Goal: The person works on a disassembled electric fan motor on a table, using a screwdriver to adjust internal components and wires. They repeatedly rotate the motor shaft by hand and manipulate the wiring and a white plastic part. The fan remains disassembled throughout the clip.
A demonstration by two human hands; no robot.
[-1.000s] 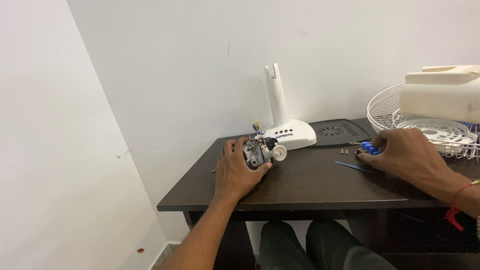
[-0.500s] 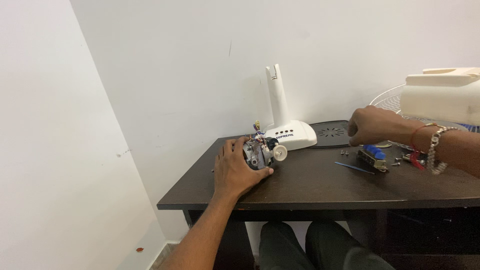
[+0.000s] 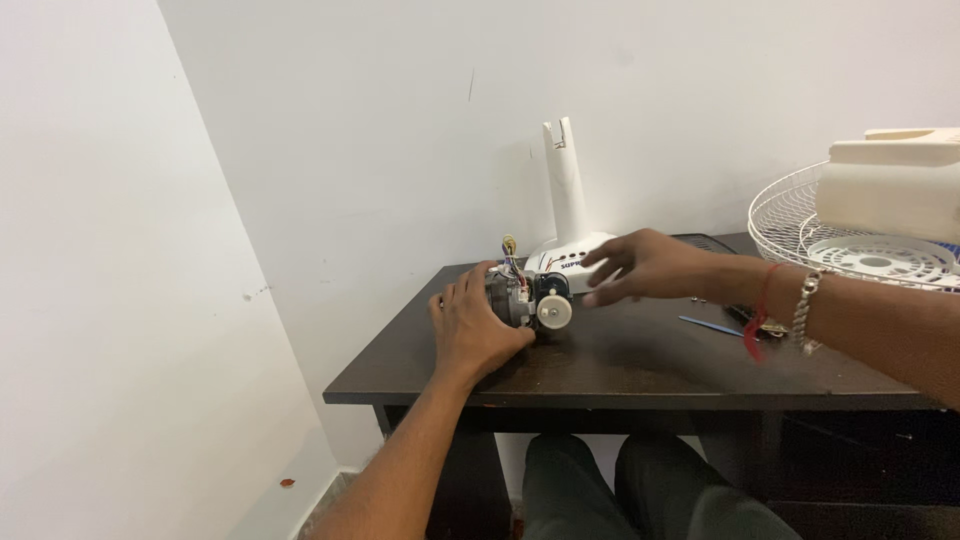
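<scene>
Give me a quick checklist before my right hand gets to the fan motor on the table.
1. Left hand steadies the fan motor: ok, it grips the motor's left side.
2. Motor rests on the dark table: ok.
3. Right hand free: ok, fingers spread, nothing held.
4. Right hand touching the motor: not ok, it is just to the right of it.
5. White fan base out of the way: cannot tell, it stands close behind the motor.
6. Wires on top intact: cannot tell.

Your left hand (image 3: 478, 330) cups the fan motor (image 3: 525, 298) from its left side, fingers curled over it, forearm low. Your right hand (image 3: 645, 266) hovers just right of the motor, fingers spread, nothing held, wrist bent.
</scene>
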